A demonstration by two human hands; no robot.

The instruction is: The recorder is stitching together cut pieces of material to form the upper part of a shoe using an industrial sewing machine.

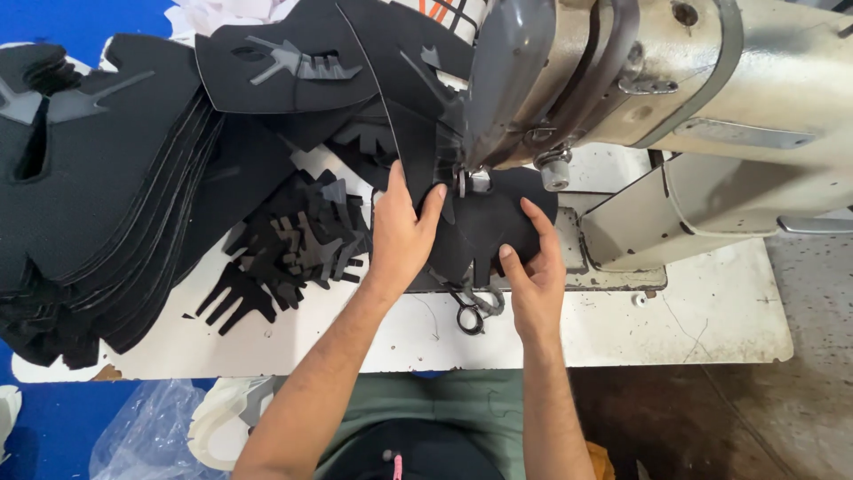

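My left hand [404, 233] lies flat, fingers extended, pressing down on the black fabric piece [484, 227] just left of the needle area. My right hand [533, 271] is also open; its index finger and thumb rest on the right and lower edge of the same piece, holding it against the bed without closing around it. The fabric piece sits directly beneath the sewing machine head [533, 80], spread over the metal plate between my two hands.

Small scissors [475, 311] lie on the white table [693, 329] just below the piece, between my wrists. To the left of my left hand I see a loose pile of grey and black comb-shaped cutouts [293, 249]. Further left, a thick stack of black panels [107, 204] covers the table edge. A clear plastic bag [147, 436] lies on the blue floor below the table.
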